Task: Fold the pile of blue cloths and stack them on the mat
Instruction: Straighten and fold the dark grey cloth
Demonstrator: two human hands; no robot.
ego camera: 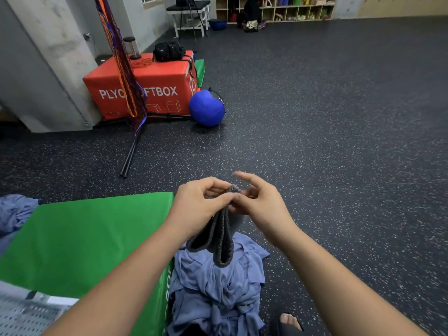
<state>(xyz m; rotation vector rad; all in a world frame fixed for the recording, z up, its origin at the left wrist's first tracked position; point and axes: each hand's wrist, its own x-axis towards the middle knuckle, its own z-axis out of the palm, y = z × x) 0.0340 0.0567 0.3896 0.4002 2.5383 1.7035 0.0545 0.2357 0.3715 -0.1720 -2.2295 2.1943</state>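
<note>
A dark grey-blue cloth (219,241) hangs doubled from both my hands above the floor. My left hand (198,204) pinches its top edge, fingers curled over it. My right hand (257,202) pinches the same bunched edge from the right, with its index finger sticking out. Below them a crumpled pile of light blue cloths (218,284) lies on the floor against the right side of the green mat (84,238). More blue cloth (14,212) lies at the mat's far left edge.
A red plyo box (155,86) with a black bag on it, a blue ball (206,107) and a leaning rod stand stand ahead on the left. My sandalled foot (288,322) is beside the pile. Dark speckled rubber floor spreads to the right.
</note>
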